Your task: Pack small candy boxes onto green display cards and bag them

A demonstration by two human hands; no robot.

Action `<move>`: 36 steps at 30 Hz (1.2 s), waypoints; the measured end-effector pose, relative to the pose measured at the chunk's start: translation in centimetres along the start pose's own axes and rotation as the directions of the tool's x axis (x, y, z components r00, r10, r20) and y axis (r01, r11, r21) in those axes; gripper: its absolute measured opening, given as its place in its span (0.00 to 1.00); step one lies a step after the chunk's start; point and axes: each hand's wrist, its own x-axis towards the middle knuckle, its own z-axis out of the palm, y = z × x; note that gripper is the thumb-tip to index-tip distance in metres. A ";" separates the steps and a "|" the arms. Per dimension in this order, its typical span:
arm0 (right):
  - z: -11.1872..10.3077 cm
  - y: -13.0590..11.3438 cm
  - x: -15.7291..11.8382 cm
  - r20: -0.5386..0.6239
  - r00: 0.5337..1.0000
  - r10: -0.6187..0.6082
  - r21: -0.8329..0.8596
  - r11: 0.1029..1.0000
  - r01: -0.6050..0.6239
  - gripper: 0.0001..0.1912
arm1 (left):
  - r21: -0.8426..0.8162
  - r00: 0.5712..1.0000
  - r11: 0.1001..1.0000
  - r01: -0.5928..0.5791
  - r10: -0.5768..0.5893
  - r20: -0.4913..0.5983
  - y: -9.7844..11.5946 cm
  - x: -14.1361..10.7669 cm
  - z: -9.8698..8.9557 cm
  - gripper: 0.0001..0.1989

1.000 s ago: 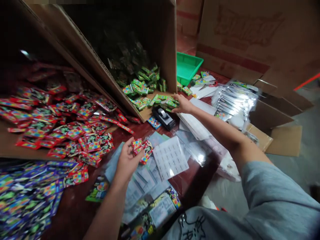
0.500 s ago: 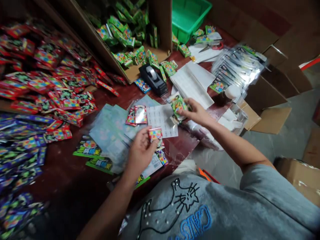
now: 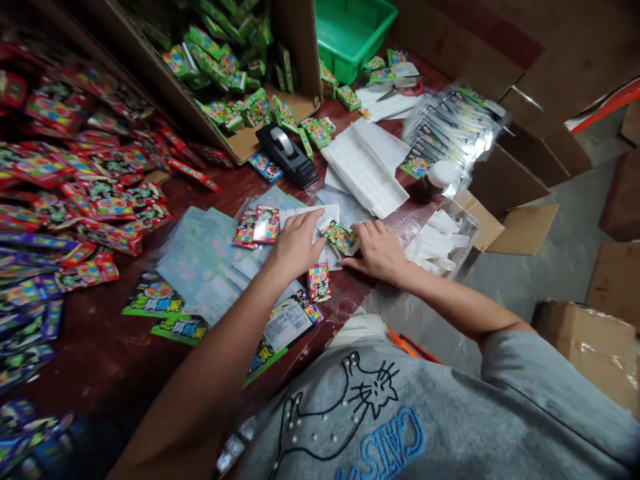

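Note:
My left hand [image 3: 299, 245] lies palm down with its fingers stretched out over the white label sheet [image 3: 331, 212], which it partly covers. My right hand [image 3: 379, 252] has its thumb and fingers around the right end of a green candy packet [image 3: 339, 237], above the sheet's right side. A red candy packet [image 3: 319, 282] lies below my left thumb. Two more red packets, one of them this front one [image 3: 266, 224], lie overlapping to the left of my left hand. Clear printed bags [image 3: 200, 257] are fanned out beside my left forearm.
Red packets [image 3: 105, 167] and purple packets [image 3: 25, 313] are heaped at left. A cardboard box [image 3: 295, 47] holds green packets. A black tape dispenser [image 3: 290, 157], white sheets [image 3: 370, 167], scissors [image 3: 400, 92], a green bin [image 3: 350, 40] and filled bags [image 3: 450, 127] lie beyond my hands.
My left hand has let go of the red packet, which now lies on the table, and has moved up onto the label sheet. My right hand has come down and inward with the green packet.

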 end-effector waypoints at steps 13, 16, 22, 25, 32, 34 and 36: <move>-0.1 0.4 2.8 -0.126 0.991 0.046 0.435 0.900 0.014 0.20 | -0.530 0.939 0.799 0.283 -0.344 -0.016 -2.2 -4.9 1.2 0.33; 1.0 -1.4 4.8 0.024 0.985 0.171 0.337 0.926 -0.169 0.30 | -0.598 0.899 0.739 0.310 -0.433 -0.069 -2.2 -4.7 2.2 0.28; 1.5 -3.1 5.5 0.073 0.991 0.110 0.915 0.388 -0.110 0.28 | -0.842 0.873 0.496 0.213 -0.483 -0.064 -0.6 -4.9 0.5 0.29; 0.7 -4.2 4.2 0.047 0.999 0.027 0.998 0.050 -0.048 0.32 | -0.932 0.872 0.310 0.190 -0.489 0.015 0.9 -5.6 -0.4 0.28; 0.0 -6.8 2.0 0.114 0.991 -0.070 0.988 -0.092 -0.120 0.26 | -0.868 0.854 0.492 0.070 -0.479 -0.203 2.1 -8.6 -1.2 0.23; 0.4 -7.0 2.1 0.108 0.991 -0.084 0.991 -0.066 -0.114 0.24 | -0.842 0.861 0.530 0.095 -0.468 -0.198 1.8 -9.4 -1.5 0.20; 0.8 -7.0 2.4 0.094 0.992 -0.079 0.995 -0.015 -0.096 0.21 | -0.838 0.860 0.531 0.125 -0.479 -0.176 1.5 -10.0 -1.7 0.19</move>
